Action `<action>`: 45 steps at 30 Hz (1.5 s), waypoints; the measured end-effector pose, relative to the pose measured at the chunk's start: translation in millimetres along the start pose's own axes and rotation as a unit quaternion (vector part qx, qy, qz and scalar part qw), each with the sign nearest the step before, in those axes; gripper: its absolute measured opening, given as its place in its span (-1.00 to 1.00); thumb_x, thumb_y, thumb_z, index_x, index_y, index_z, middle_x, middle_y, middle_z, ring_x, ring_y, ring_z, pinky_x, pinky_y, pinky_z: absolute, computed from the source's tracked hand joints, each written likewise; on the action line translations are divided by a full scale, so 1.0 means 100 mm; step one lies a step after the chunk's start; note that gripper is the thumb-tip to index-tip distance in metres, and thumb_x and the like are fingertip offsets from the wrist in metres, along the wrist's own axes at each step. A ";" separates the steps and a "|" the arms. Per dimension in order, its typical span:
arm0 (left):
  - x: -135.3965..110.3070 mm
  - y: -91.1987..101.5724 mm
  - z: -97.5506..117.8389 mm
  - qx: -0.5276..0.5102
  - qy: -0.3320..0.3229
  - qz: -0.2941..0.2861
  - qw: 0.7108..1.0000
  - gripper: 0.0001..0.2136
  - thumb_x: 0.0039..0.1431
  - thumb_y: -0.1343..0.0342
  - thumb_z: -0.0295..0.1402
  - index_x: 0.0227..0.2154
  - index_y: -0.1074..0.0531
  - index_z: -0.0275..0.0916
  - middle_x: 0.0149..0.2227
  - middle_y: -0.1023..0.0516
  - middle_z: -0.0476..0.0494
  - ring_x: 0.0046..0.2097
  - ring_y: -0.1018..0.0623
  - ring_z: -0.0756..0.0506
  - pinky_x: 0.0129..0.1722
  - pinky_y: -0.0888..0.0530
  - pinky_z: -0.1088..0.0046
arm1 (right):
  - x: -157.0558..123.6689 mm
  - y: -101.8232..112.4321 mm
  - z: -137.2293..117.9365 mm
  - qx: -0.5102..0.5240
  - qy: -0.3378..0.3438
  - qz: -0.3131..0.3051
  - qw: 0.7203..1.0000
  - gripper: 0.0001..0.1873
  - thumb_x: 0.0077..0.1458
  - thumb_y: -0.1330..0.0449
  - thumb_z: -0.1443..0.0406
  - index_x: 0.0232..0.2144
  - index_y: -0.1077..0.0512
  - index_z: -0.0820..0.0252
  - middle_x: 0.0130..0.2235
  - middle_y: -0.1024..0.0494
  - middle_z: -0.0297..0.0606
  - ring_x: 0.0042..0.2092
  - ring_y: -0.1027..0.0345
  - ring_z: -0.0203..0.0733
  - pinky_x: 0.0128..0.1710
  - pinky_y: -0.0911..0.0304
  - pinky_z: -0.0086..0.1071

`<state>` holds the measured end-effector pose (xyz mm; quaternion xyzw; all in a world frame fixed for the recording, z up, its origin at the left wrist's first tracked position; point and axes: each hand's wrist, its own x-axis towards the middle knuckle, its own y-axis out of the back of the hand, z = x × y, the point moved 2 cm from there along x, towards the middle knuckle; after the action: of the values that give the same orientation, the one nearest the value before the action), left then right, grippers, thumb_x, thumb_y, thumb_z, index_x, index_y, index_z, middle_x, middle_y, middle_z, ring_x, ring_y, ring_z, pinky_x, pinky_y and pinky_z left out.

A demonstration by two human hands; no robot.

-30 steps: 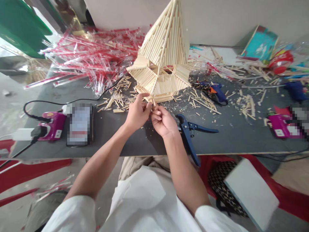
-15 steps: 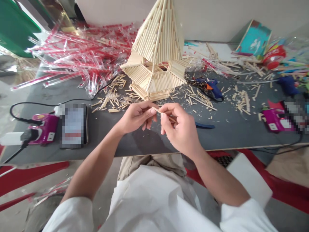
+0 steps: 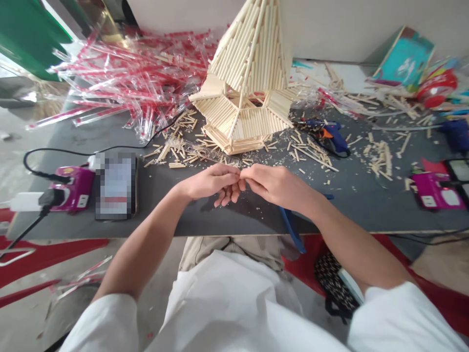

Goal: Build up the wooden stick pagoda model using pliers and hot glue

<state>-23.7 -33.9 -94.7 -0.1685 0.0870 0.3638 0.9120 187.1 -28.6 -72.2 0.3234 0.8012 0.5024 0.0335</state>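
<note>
Head view: conical pale-stick tower (image 3: 252,73)

The scene is lit brightly and evenly by soft daylight; the floor at the far left is washed out. Faint, soft shadows are cast under the left hand (image 3: 210,182) and the right hand (image 3: 278,185) onto the dark table (image 3: 164,215). Glare is caught on the plastic wrappers (image 3: 139,83). Straight edges are bowed towards the borders, where detail is smeared. One screen (image 3: 116,185) is pixelated.

My stick tower (image 3: 249,78) is pale raw wood; the tabletop (image 3: 176,215) matt dark grey; wrappers (image 3: 128,83) glossy clear plastic.
</note>
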 end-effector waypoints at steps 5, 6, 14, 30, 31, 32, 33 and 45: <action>0.04 0.05 -0.09 -0.031 0.051 -0.049 0.997 -0.79 0.42 -0.06 -0.29 -0.32 -0.44 -0.29 -0.52 -0.45 -0.04 -0.60 -0.44 0.05 -0.73 -0.32 0.63 | -0.04 -0.03 0.03 -0.094 0.054 -0.051 0.993 -0.77 0.41 -0.01 0.43 0.01 -0.40 0.21 -0.17 -0.59 -0.21 -0.17 -0.56 -0.18 -0.19 -0.36 -0.39; 0.05 0.05 -0.10 -0.040 0.056 -0.056 0.996 -0.78 0.43 -0.07 -0.27 -0.32 -0.42 -0.28 -0.52 -0.41 -0.01 -0.61 -0.43 0.05 -0.74 -0.29 0.64 | -0.04 -0.03 0.04 -0.100 0.059 -0.053 0.992 -0.77 0.41 -0.01 0.43 0.01 -0.40 0.21 -0.18 -0.59 -0.21 -0.16 -0.56 -0.17 -0.18 -0.37 -0.38; 0.11 0.03 -0.19 -0.020 0.034 -0.024 0.999 -0.68 0.46 -0.08 -0.17 -0.39 -0.24 -0.23 -0.48 -0.11 0.12 -0.60 -0.33 0.12 -0.66 -0.34 0.64 | -0.09 -0.15 0.19 -0.090 0.049 -0.043 0.994 -0.74 0.43 0.02 0.43 0.03 -0.40 0.19 -0.12 -0.61 -0.18 -0.11 -0.55 -0.16 -0.12 -0.37 -0.37; 0.01 -0.01 -0.07 0.193 -0.074 0.098 0.973 -0.70 0.55 0.14 -0.14 0.02 -0.36 -0.23 -0.40 -0.39 0.01 -0.50 -0.46 0.05 -0.54 -0.40 0.58 | -0.21 -0.10 0.30 -0.043 -0.007 0.003 0.999 -0.64 0.45 0.05 0.39 0.14 -0.41 0.10 0.05 -0.63 -0.15 0.02 -0.55 -0.17 -0.03 -0.41 -0.32; -0.01 -0.01 -0.05 0.259 -0.101 0.111 0.954 -0.72 0.56 0.15 -0.19 0.02 -0.37 -0.24 -0.38 -0.43 -0.01 -0.47 -0.46 0.05 -0.47 -0.41 0.57 | -0.21 -0.08 0.31 -0.039 -0.010 0.008 0.999 -0.64 0.44 0.05 0.40 0.14 -0.41 0.11 0.05 -0.63 -0.14 0.02 -0.55 -0.16 -0.02 -0.41 -0.30; -0.02 -0.02 -0.04 0.320 -0.125 0.120 0.932 -0.74 0.56 0.15 -0.25 0.01 -0.39 -0.25 -0.36 -0.46 -0.02 -0.45 -0.47 0.06 -0.41 -0.42 0.56 | -0.22 -0.07 0.31 -0.034 -0.011 0.015 0.999 -0.65 0.45 0.05 0.39 0.12 -0.43 0.11 0.04 -0.64 -0.14 0.03 -0.55 -0.16 0.00 -0.41 -0.29; -0.03 -0.03 -0.03 0.371 -0.144 0.126 0.909 -0.76 0.55 0.14 -0.30 -0.01 -0.39 -0.26 -0.34 -0.49 -0.04 -0.43 -0.47 0.06 -0.36 -0.41 0.55 | -0.22 -0.06 0.31 -0.030 -0.013 0.024 0.999 -0.67 0.45 0.05 0.38 0.09 -0.44 0.11 0.02 -0.64 -0.14 0.03 -0.55 -0.16 0.01 -0.42 -0.28; 0.00 -0.06 -0.08 0.516 -0.171 0.182 0.820 -0.80 0.49 0.10 -0.36 -0.07 -0.41 -0.27 -0.30 -0.57 -0.13 -0.37 -0.50 0.01 -0.29 -0.39 0.52 | -0.59 0.13 0.05 -0.067 -0.166 0.135 0.975 -0.38 0.39 -0.16 0.00 0.35 -0.26 0.11 0.23 -0.48 0.03 0.25 -0.40 0.07 0.30 -0.29 -0.05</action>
<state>-19.9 -41.2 -100.9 0.4104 0.1335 0.4478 0.7831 242.0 -53.9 -80.1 0.5047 0.6980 0.4938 0.1193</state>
